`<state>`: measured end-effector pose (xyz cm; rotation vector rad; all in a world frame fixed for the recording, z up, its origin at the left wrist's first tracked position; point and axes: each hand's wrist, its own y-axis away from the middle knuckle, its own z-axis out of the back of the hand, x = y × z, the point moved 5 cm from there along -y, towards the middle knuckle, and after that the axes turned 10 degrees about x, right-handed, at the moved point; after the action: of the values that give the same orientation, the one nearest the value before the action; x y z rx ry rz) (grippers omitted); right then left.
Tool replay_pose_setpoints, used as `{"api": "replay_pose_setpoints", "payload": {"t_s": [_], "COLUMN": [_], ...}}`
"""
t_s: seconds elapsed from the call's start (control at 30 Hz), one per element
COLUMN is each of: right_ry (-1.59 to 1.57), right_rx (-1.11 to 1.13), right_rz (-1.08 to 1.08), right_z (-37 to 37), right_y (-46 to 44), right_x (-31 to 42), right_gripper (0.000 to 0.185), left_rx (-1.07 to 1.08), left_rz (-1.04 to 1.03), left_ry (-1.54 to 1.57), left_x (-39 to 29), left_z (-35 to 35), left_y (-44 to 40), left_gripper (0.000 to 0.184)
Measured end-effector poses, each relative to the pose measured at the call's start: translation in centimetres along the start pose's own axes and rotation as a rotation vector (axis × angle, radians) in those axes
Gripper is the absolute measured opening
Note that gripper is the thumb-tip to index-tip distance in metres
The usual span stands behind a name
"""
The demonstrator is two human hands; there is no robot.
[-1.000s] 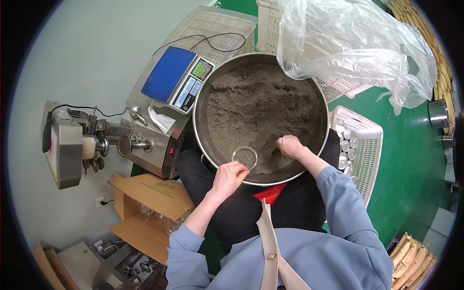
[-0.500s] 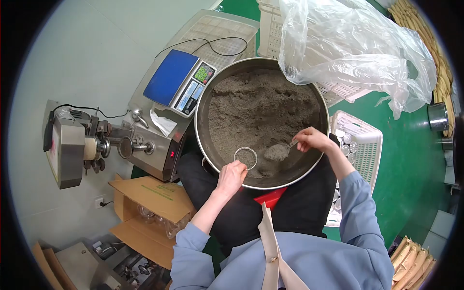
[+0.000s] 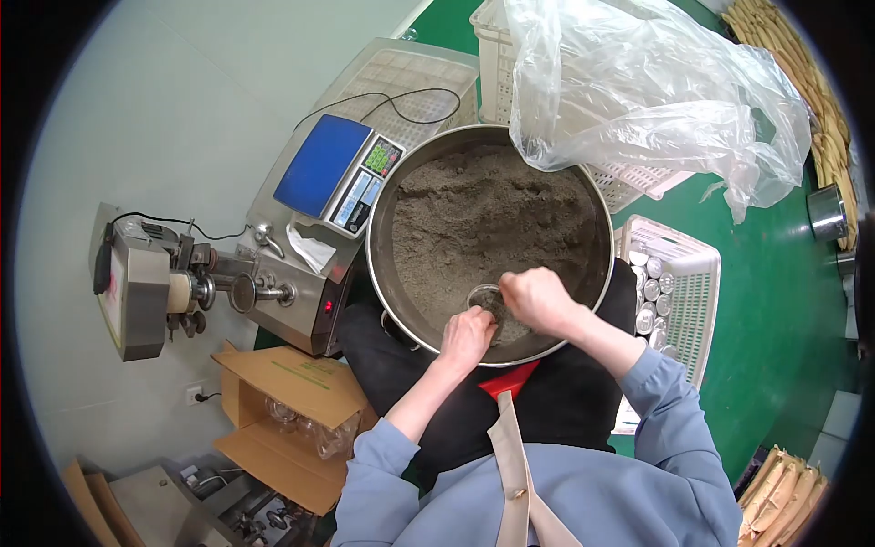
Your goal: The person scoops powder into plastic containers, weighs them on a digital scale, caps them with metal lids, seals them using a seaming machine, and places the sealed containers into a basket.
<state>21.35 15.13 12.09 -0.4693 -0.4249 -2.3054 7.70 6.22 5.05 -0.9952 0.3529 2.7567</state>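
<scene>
A wide steel pot [image 3: 376,273] holds grey-brown powder [image 3: 483,205] and stands between my knees. My left hand [image 3: 468,337] is closed round the side of a small round jar [image 3: 478,292] with a thin shiny rim, low in the pot near its front wall. Directly above and to the right of that jar is my right hand [image 3: 540,301], its fingers wrapped round a spoon. The spoon's bowl is mostly hidden behind my hands and the jar.
A blue-topped digital scale [image 3: 324,169] sits left of the pot, beside a steel machine [image 3: 301,310]. A cardboard box [image 3: 292,369] holds clear jars. On the right, a white crate [image 3: 697,301] contains several round metal lids [image 3: 652,290]. Plastic sheeting [image 3: 656,100] covers crates behind.
My right hand has moved left with the spoon, from the powder to the jar. My left hand and the jar have shifted slightly right. The whole view has tilted a little.
</scene>
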Motion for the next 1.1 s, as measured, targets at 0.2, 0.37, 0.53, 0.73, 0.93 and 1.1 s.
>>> {"api": "replay_pose_setpoints", "payload": {"t_s": [0.2, 0.37, 0.53, 0.73, 0.93, 1.1], "right_ry": [0.091, -0.021, 0.047, 0.270, 0.314, 0.213], "right_rx": [-0.045, -0.353, -0.301, 0.003, 0.231, 0.302], "right_rz": [0.145, 0.111, -0.087, -0.255, -0.346, -0.414], "right_z": [1.9, 6.9, 5.2, -2.1, -11.6, -12.7], "right_y": [2.0, 4.3, 5.1, 3.4, 1.3, 1.1], "right_x": [2.3, 1.0, -4.1, -10.6, -17.2, -18.4], "right_gripper": [0.010, 0.008, 0.010, 0.010, 0.016, 0.022], "left_rx": [-0.028, -0.106, 0.032, 0.067, 0.043, -0.020], "left_rz": [-0.017, -0.016, -0.097, -0.124, -0.067, -0.046], "left_ry": [0.045, 0.064, 0.023, 0.159, 0.179, 0.185], "left_x": [1.1, 1.5, 1.2, 1.7, 1.0, 0.7], "left_z": [-0.3, 1.2, 1.4, 1.4, 2.4, 3.3], "left_y": [0.5, 0.9, 2.5, 4.4, 4.2, 4.9], "left_gripper": [0.011, 0.010, 0.010, 0.009, 0.011, 0.011]}}
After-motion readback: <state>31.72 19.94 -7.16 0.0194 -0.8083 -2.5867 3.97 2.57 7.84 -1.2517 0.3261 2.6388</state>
